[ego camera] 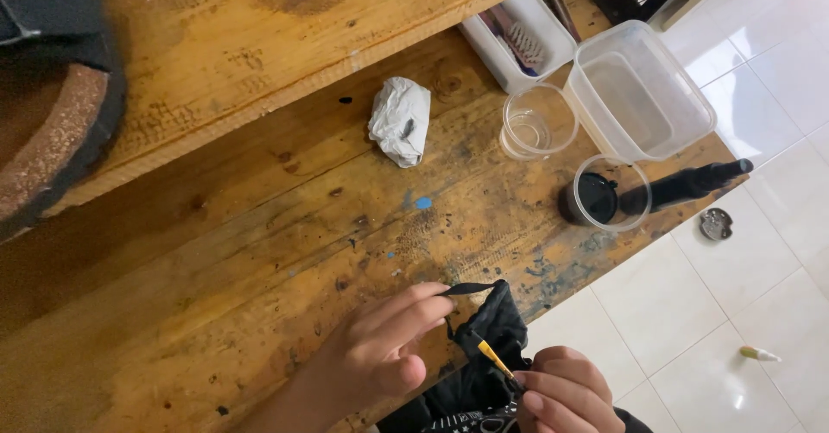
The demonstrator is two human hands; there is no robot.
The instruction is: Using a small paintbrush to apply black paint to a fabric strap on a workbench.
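Black cloth [494,325] sits at the near edge of the desk [259,252], bunched up between both hands. Left hand [380,351] pinches a thin black strap [471,289] of the cloth between fingertips, pulling it out flat toward the right. Right hand [561,394] is curled shut around a small brush [494,360] with a yellow handle, tip pointing up-left and touching the cloth. More black fabric with white print hangs below the hands at the near edge, partly hidden.

Farther out on the desk: crumpled white paper [401,120] in the middle. To the right, an empty clear plastic cup [538,122], just beside a clear square tub [641,89]. Near those, a round clear container [604,195] with something black in it, touching a black bottle [691,184] lying on its side over the desk edge. A white tray [518,40] with a brush in it sits far right under the upper shelf [259,36]. Dark sandal [52,96] on the shelf, far left.

White tile floor [734,295] on the right, with a small metal lid [716,223] and a tiny tube [758,354] lying on it.
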